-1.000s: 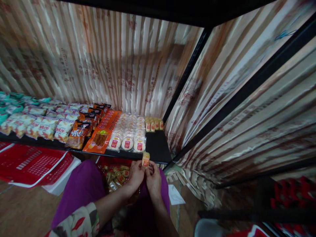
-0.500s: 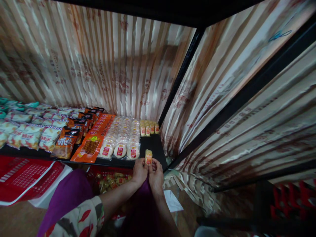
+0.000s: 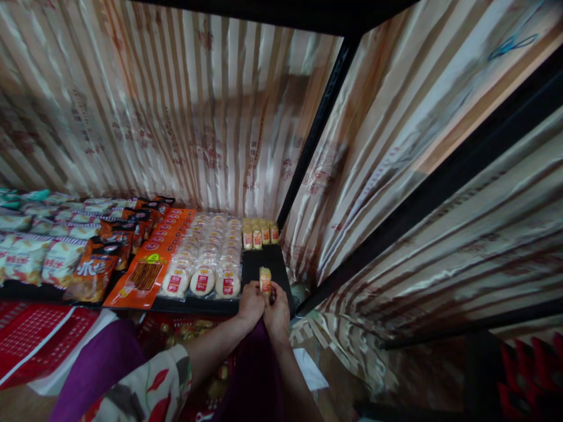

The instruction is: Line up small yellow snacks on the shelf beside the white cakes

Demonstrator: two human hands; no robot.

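Note:
Between my two hands is a small yellow wrapped snack cake (image 3: 265, 280) with a red and white label, held upright over the front of the black shelf (image 3: 263, 262). The fingers of my left hand (image 3: 252, 305) pinch it from the left. My right hand (image 3: 277, 308) closes on it from the right. Behind it, several matching wrapped cakes (image 3: 260, 232) stand in rows at the back corner. To the left lie rows of round white packaged cakes (image 3: 203, 281) with red labels.
Further left are an orange flat packet (image 3: 152, 266), orange and black snack bags (image 3: 94, 266) and white snack bags (image 3: 64, 258). Below the shelf, a red basket (image 3: 149, 328) holds more yellow packets. A black post (image 3: 314, 135) rises at the shelf corner, before striped curtains (image 3: 220, 117).
The view has shifted slightly, so the shelf goods appear lower and further left. Both hands keep hold of the snack cake in nearly the same place.

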